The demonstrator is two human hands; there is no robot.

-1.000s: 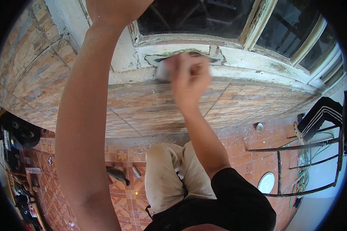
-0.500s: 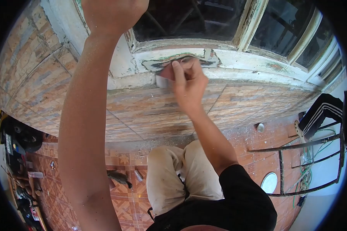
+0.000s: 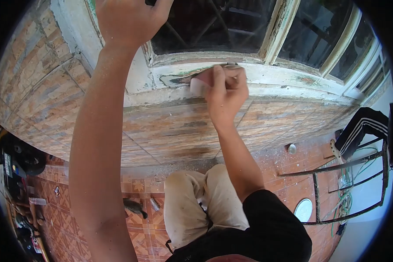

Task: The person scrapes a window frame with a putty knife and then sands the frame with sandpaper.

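Observation:
My right hand (image 3: 227,94) pinches a folded piece of sandpaper (image 3: 200,86), reddish-brown on one face and pale on the other. The sandpaper is pressed against the bottom rail of the window frame (image 3: 170,72), where white and green paint is worn down to dark patches. Slight blur surrounds the fingers and the paper. At the upper left, my left hand (image 3: 129,22) is raised against the frame beside the glass, thumb stretched out; its other fingers are cut off by the view's top edge.
Stone-patterned tiles (image 3: 174,126) cover the wall below the window. A metal frame (image 3: 316,196) stands at right, near a person's leg (image 3: 364,126) in striped trousers, a round white lid (image 3: 303,210) and a green hose (image 3: 347,192). A small cup (image 3: 291,149) lies on the debris-strewn floor.
My right hand has slid the sandpaper rightward along the rail. My left hand sits slightly lower in view, with its thumb now showing apart from the palm.

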